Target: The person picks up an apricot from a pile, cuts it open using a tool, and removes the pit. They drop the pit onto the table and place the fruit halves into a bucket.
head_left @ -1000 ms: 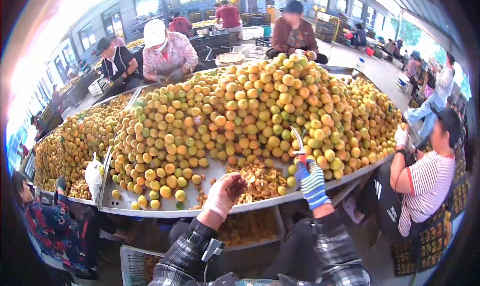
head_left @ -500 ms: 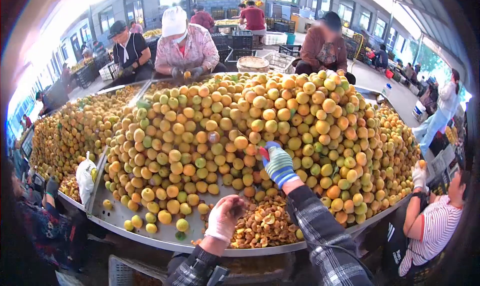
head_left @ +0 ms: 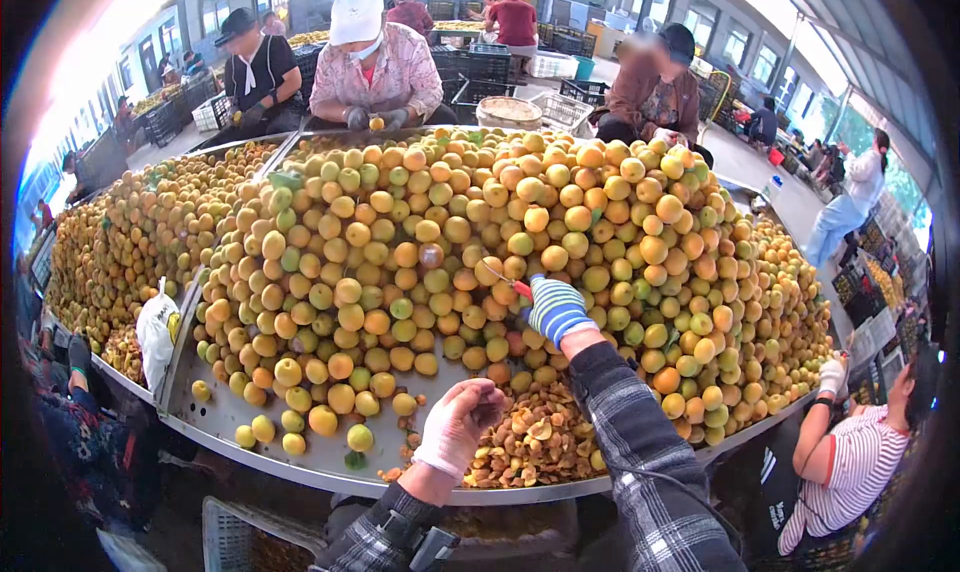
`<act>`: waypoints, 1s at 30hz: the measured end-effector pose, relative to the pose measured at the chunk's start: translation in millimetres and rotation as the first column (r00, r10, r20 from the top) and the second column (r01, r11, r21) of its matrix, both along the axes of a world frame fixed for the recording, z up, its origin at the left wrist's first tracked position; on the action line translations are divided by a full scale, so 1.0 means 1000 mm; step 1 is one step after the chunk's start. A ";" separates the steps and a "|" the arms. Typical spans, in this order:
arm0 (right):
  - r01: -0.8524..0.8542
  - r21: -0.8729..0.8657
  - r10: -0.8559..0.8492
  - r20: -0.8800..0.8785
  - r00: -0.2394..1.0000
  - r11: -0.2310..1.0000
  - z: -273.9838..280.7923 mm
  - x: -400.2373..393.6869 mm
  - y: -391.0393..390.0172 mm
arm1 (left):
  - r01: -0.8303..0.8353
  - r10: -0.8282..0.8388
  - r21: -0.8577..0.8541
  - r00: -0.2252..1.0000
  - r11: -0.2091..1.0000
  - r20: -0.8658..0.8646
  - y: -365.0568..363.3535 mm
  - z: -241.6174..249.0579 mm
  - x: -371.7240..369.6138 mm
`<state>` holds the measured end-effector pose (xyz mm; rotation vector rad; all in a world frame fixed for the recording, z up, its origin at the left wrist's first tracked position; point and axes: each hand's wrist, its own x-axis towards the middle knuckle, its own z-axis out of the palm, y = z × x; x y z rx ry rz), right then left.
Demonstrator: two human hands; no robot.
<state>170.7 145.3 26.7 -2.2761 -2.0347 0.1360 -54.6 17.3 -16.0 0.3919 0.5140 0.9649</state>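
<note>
While among apricots [head_left: 470,242], right hand [head_left: 555,310].

Right glove [head_left: 556,310] blue-white striped; left glove [head_left: 455,429] white; fruit pile [head_left: 480,232] orange-yellow, some green.

Right hand: your striped glove [head_left: 556,310] reaches into the apricot pile [head_left: 520,222].
Left hand: your white glove [head_left: 457,427] hovers beside pits [head_left: 535,442].
</note>
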 end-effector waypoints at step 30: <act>0.889 -0.379 -0.964 -0.165 0.207 0.256 0.153 -0.034 -0.874 | 0.617 -0.661 0.236 0.704 0.750 0.261 0.047 -0.063 -0.015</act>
